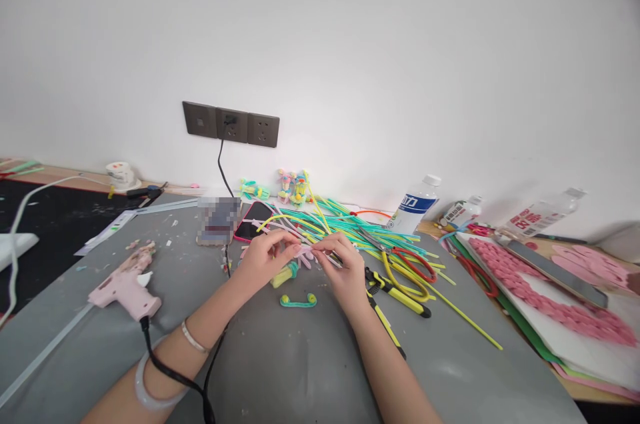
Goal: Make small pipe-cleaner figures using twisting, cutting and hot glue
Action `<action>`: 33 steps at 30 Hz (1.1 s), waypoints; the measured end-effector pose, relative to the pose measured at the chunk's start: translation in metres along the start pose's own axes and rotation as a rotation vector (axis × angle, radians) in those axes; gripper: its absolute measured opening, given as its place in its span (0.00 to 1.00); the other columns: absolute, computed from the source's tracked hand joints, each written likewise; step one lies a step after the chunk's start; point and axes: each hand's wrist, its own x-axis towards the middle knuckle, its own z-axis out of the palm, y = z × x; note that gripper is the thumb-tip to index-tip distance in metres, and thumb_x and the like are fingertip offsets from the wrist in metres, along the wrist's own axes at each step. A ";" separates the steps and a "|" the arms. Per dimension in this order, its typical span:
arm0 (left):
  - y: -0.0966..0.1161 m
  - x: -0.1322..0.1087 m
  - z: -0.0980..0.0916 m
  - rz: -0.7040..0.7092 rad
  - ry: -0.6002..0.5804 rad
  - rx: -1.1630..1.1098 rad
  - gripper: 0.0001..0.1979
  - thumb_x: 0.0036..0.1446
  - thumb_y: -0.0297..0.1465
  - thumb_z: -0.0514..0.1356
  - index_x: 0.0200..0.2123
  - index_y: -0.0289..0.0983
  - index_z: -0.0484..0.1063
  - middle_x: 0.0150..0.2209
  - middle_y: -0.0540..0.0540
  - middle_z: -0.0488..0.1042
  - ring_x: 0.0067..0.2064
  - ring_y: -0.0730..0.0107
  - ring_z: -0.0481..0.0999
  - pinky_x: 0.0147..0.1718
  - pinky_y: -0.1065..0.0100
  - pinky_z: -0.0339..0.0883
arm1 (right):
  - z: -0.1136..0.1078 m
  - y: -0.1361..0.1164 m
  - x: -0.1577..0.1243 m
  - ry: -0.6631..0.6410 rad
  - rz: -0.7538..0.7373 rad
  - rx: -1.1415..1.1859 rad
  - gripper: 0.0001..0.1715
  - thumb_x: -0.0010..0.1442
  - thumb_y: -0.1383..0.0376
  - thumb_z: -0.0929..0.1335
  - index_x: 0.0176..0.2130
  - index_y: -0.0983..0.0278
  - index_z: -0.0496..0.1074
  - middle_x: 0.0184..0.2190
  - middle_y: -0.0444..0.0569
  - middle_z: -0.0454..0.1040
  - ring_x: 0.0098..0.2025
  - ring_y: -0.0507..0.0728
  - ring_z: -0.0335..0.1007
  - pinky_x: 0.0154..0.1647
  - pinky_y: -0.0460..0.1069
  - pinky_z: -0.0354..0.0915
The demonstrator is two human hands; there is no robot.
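Note:
My left hand [270, 256] and my right hand [346, 267] meet above the middle of the grey mat, both with fingers pinched. Between the fingertips is a small pale pink pipe cleaner piece [303, 253], partly hidden by the fingers. Just below the hands lies a yellow and teal pipe cleaner figure [285, 275]. Nearer to me rests a teal pipe cleaner strip [299, 305] with a yellow coil at each end. Behind the hands spreads a loose heap of teal, yellow and pink pipe cleaners [345, 219].
A pink glue gun [125, 285] lies left, its black cord running by my left forearm. Right are yellow-handled pliers [403, 296], scissors [400, 267] and a water bottle [413, 205]. Finished figures [293, 188] stand by the wall. Phones [251, 221] lie behind my left hand.

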 end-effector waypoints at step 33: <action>-0.025 0.007 -0.011 -0.177 -0.085 0.025 0.12 0.55 0.40 0.63 0.34 0.37 0.77 0.32 0.47 0.79 0.28 0.70 0.71 0.27 0.70 0.64 | 0.012 0.031 -0.016 -0.271 0.165 -0.380 0.18 0.54 0.76 0.65 0.43 0.61 0.73 0.31 0.45 0.75 0.35 0.58 0.71 0.40 0.52 0.61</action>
